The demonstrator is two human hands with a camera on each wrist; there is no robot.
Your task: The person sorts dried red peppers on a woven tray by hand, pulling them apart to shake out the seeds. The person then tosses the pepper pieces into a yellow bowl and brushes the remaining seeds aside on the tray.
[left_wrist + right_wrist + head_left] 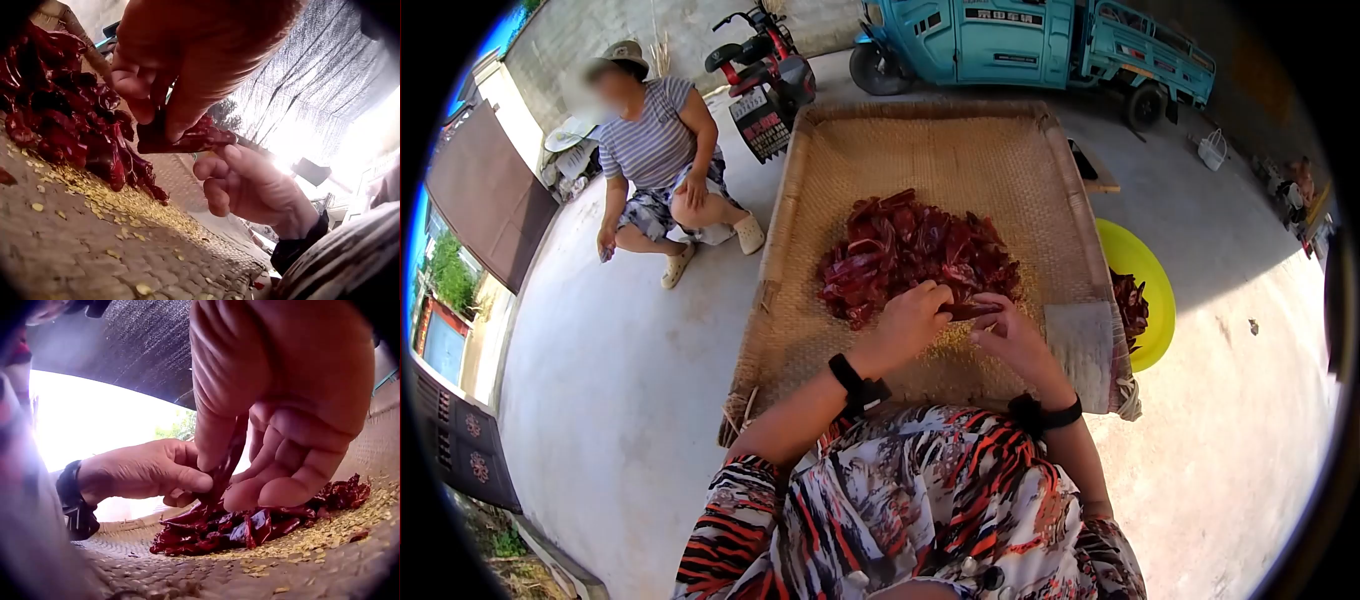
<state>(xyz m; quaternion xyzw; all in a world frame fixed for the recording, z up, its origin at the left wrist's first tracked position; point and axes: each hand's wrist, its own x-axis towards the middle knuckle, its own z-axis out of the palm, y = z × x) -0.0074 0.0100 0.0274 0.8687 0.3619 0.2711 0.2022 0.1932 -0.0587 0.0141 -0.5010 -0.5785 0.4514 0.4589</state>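
Both hands pinch one dark red dried chili point(970, 311) above the near part of a woven tray point(800, 240). My left hand point(908, 322) grips its left end between thumb and fingers; my right hand point(1018, 345) pinches the other end. In the left wrist view the chili point(181, 139) stretches between the left hand point(200, 56) and the right hand point(259, 187). The right wrist view has the chili point(228, 462) between the left hand point(140, 472) and the right hand point(287, 394). A heap of red chilies point(910, 245) lies just beyond, with yellow seeds point(125, 206) scattered beside it.
A yellow basin point(1155, 300) holding chilies is right of the tray. Grey cloth or board point(1082, 345) lies at the tray's near right corner. Another person point(655, 150) squats at left. A red scooter point(770, 85) and a blue three-wheeler point(1010, 45) stand behind.
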